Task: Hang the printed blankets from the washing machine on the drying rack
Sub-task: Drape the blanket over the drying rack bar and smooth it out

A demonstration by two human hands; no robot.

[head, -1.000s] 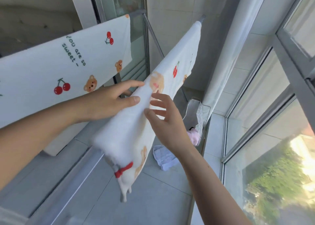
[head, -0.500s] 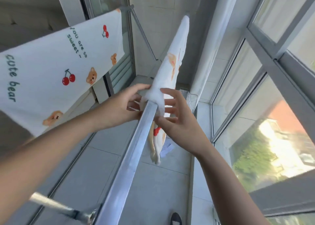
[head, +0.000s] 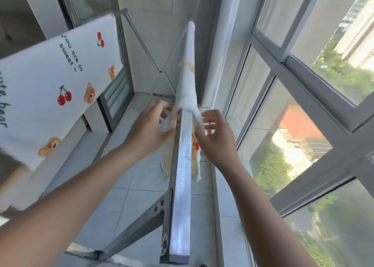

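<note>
Only one view is given, taken from the head and tilted forward and down. The drying rack's metal rail (head: pixel 180 186) is looked along from close above its near end, running from 6 o'clock toward 12. The floor (head: pixel 121 202) is seen far below, and the windows (head: pixel 303 105) fill the 3 o'clock side.

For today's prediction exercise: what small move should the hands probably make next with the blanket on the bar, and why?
Probably draw the blanket's bunched near edge along the bare metal bar. The left hand and right hand flank that edge, and the cloth is gathered narrow.
</note>
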